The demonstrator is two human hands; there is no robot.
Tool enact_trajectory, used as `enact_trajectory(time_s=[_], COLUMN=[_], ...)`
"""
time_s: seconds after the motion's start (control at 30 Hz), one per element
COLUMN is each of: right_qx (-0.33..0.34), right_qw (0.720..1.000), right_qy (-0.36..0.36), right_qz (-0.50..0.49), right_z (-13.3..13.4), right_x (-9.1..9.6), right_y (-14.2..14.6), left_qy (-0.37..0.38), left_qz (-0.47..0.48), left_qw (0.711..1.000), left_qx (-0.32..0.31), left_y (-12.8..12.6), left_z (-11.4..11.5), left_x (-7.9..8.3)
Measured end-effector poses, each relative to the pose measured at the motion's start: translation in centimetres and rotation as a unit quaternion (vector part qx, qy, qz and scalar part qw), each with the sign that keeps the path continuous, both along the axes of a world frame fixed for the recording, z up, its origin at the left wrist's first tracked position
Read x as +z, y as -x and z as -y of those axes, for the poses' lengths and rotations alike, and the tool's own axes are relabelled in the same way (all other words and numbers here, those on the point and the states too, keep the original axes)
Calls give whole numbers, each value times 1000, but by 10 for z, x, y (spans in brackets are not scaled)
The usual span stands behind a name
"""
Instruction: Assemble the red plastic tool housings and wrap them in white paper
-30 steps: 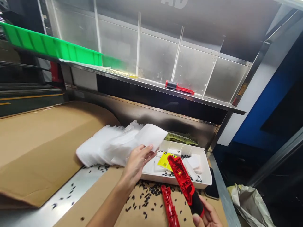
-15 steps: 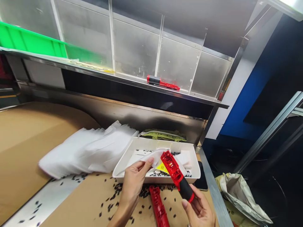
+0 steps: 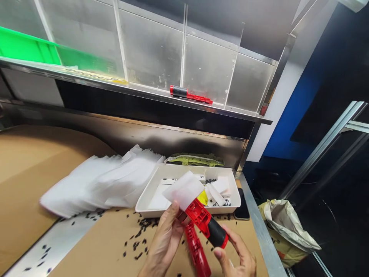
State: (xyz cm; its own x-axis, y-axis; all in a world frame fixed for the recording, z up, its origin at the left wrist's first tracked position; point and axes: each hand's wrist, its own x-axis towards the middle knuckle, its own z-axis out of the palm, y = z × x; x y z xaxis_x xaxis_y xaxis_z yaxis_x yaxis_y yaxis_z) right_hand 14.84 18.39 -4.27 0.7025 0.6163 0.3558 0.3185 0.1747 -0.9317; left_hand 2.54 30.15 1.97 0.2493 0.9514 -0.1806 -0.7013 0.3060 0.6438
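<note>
My right hand (image 3: 235, 256) grips the black end of a red plastic tool part (image 3: 206, 225), held above the cardboard. My left hand (image 3: 165, 242) holds a thin white bag (image 3: 184, 189) whose open end covers the tip of that red part. A second red part (image 3: 197, 254) lies on the cardboard just below both hands. Behind them stands a white tray (image 3: 147, 200) holding white slips, a yellow label and small black pieces.
A pile of white bags (image 3: 100, 182) lies left of the tray. Small black pieces (image 3: 138, 234) are scattered on the cardboard. A red and black tool (image 3: 190, 95) rests on the metal shelf, a green bin (image 3: 25, 48) at its left. A phone (image 3: 242, 209) lies by the table's right edge.
My left hand took one white bag from the pile and brought it over the tray onto the tip of the red part. My right hand drew the part closer.
</note>
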Motion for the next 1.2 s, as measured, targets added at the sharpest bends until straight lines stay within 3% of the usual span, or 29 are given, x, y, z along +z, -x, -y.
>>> enact_trajectory(time_s=[0.3, 0.63, 0.77, 0.97, 1.2], right_qx=[-1, -20, 15, 54, 48], right_qw=[998, 980, 965, 955, 896], right_qy=[-24, -5, 1, -4, -6], right_qz=[60, 198, 261, 292, 442], right_z=[0, 2, 1, -1, 2], right_x=[18, 20, 23, 39, 57], right_y=[14, 15, 9, 9, 25], left_qy=[-29, -41, -41, 32, 64], left_qz=[-36, -99, -123, 6, 159], left_qw=[999, 992, 987, 989, 983], left_qx=[-16, -59, -95, -142, -70], left_y=[-2, 3, 7, 20, 22], left_z=[27, 45, 56, 59, 63], left_x=[-21, -43, -49, -51, -35])
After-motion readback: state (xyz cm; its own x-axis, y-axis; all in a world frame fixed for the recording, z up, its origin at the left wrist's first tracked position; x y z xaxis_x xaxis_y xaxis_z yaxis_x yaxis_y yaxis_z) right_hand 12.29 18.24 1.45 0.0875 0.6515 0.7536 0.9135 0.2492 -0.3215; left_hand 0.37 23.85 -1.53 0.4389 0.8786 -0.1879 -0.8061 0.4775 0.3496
